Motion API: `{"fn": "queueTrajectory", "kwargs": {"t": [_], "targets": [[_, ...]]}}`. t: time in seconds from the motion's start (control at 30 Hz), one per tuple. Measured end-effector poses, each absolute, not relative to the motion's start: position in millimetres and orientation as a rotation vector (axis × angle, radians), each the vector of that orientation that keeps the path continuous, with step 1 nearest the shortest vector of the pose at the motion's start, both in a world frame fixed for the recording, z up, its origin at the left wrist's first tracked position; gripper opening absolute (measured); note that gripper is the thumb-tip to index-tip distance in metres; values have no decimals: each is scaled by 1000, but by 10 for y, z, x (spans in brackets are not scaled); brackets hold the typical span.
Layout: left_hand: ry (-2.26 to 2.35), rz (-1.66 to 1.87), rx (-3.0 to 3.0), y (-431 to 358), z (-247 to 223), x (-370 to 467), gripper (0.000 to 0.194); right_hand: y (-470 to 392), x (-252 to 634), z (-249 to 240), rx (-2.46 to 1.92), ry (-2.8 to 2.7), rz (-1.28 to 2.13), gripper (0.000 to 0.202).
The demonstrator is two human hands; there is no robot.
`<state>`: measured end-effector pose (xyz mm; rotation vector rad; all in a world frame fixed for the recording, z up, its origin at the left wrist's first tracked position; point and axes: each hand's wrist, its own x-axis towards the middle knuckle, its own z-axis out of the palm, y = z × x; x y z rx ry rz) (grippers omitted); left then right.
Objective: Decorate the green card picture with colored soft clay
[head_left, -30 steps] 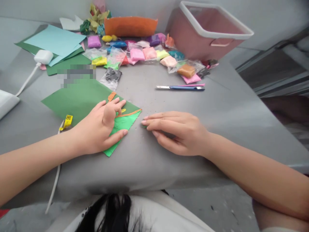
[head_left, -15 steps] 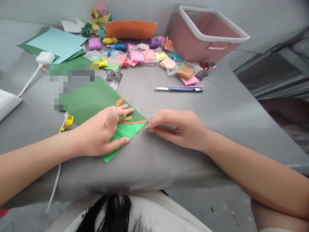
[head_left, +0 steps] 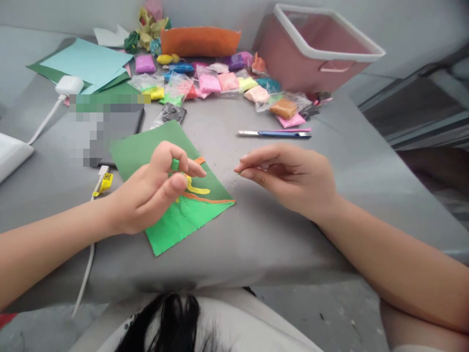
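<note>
A dark green sheet [head_left: 146,142] lies on the table, its near part covered with bright green clay [head_left: 183,225]. An orange clay strip [head_left: 216,201] runs along the border, with a yellow clay shape [head_left: 200,190] above it and an orange piece [head_left: 200,160] at the sheet's right edge. Raised over the sheet, my left hand [head_left: 150,193] has curled fingers around a small piece of green clay [head_left: 175,165]. To the right of the sheet, my right hand [head_left: 293,181] pinches a tiny green bit [head_left: 238,173] between thumb and index finger, apart from the sheet.
A blue craft knife [head_left: 284,134] lies beyond my right hand. Several bagged clay packets [head_left: 210,84] line the back beside a pink bin [head_left: 304,68]. At left are a dark flat device [head_left: 120,127], partly pixelated, a white cable [head_left: 88,274] and light blue paper [head_left: 88,61].
My right hand has drawn back from the sheet's right corner. My left hand has lifted off, its fingers now curled. The sheet has shifted toward me and to the right, uncovering the device.
</note>
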<state>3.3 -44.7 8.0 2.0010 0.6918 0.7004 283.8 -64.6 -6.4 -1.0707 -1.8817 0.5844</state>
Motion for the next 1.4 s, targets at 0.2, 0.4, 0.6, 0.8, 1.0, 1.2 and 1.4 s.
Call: {"fn": "queueTrajectory", "kwargs": {"t": [0.2,0.4,0.6,0.8,1.0,1.2,1.4], "targets": [[1025,770,1647,-335,95,65,30,-603,2855,-97,-1042,-1792,653,25],[813,620,1606,-254,103,125,34,-660,2825,-74,-993,-1882,680,20],[960,657,1861,-312,239,214,34,-757,2659,9,-1097,-1794,563,17],[829,624,1578,-332,230,241,29,-771,2382,226,-858,-1875,660,18],[783,636,1353,-321,152,217,38,-652,2280,221,-875,-1917,552,19],[790,650,1267,-302,151,187,37,-610,2365,134,-874,-2035,403,11],[794,609,1236,-314,145,195,39,-631,2375,127,-780,-2124,284,16]]}}
